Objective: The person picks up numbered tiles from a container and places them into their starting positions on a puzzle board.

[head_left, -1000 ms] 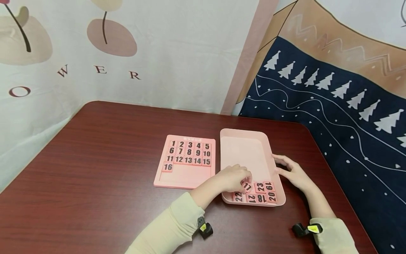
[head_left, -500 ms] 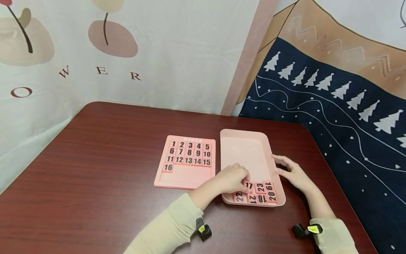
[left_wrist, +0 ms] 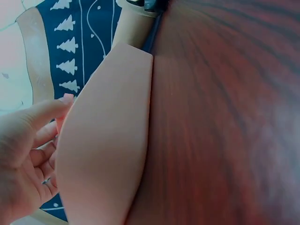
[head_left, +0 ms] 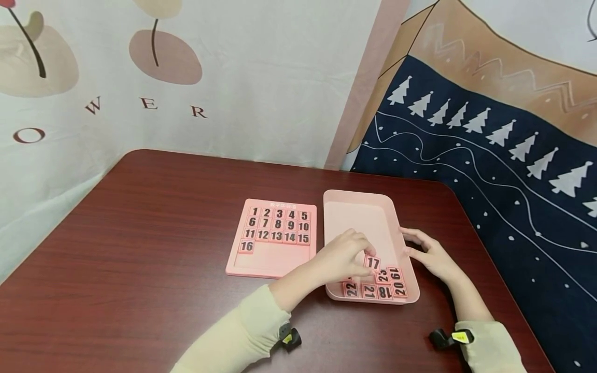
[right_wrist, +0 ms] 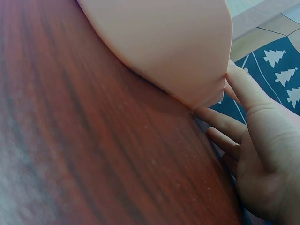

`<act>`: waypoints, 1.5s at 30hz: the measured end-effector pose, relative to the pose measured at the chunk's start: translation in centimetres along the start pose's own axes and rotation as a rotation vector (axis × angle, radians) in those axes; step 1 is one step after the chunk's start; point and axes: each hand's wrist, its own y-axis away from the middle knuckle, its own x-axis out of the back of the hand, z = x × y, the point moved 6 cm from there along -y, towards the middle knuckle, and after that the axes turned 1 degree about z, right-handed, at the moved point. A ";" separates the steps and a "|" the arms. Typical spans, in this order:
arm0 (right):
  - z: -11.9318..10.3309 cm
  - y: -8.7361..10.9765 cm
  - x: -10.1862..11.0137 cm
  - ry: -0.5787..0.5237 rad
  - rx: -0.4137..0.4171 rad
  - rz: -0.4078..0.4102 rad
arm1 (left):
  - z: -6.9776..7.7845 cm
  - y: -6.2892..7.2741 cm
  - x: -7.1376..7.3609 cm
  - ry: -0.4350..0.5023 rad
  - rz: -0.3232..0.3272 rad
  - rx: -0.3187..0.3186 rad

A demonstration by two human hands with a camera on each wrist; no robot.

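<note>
In the head view, my left hand (head_left: 342, 256) pinches a pink number tile marked 17 (head_left: 372, 263) between thumb and fingers. It is over the near part of a pale pink tray (head_left: 356, 207). Below and beside that tile lie several others, among them 22 (head_left: 351, 289), 18 (head_left: 385, 292), 20 (head_left: 399, 288) and 19 (head_left: 395, 273); the 23 tile (head_left: 383, 276) is partly covered. My right hand (head_left: 431, 256) touches the tray's right side with extended fingers and thumb. The tray's outer wall (left_wrist: 105, 136) hides most of the tile in the left wrist view.
Left of the tray lies a pink number board (head_left: 238, 261), with tiles 1 to 16 in rows and a bare strip below them. Both stand on a dark red-brown wooden table (head_left: 154, 233). Patterned cloths (head_left: 280, 88) hang behind it.
My left hand has straightened the tilted 17 tile and moved it slightly up and right, clear of its earlier spot. The 22 tile shows more fully. My right hand stays at the tray's side.
</note>
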 end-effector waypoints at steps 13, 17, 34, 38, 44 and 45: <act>0.2 0.0 0.0 -0.011 -0.007 0.005 | 0.8 1.8 2.7 0.073 0.136 -0.073; 0.1 0.0 0.0 -0.012 -0.002 0.003 | 0.3 2.7 3.4 0.098 0.167 -0.073; -0.6 0.1 -0.2 -0.008 0.025 0.002 | -2.6 8.0 6.8 0.098 0.254 -0.010; -0.6 0.1 -0.2 -0.013 0.018 0.002 | -3.6 9.1 7.5 0.103 0.273 0.012; -0.6 0.1 -0.1 -0.015 0.014 0.004 | -5.5 10.7 8.1 0.124 0.284 0.062; -0.6 0.1 -0.1 -0.016 0.015 0.004 | -5.9 10.9 8.2 0.126 0.286 0.072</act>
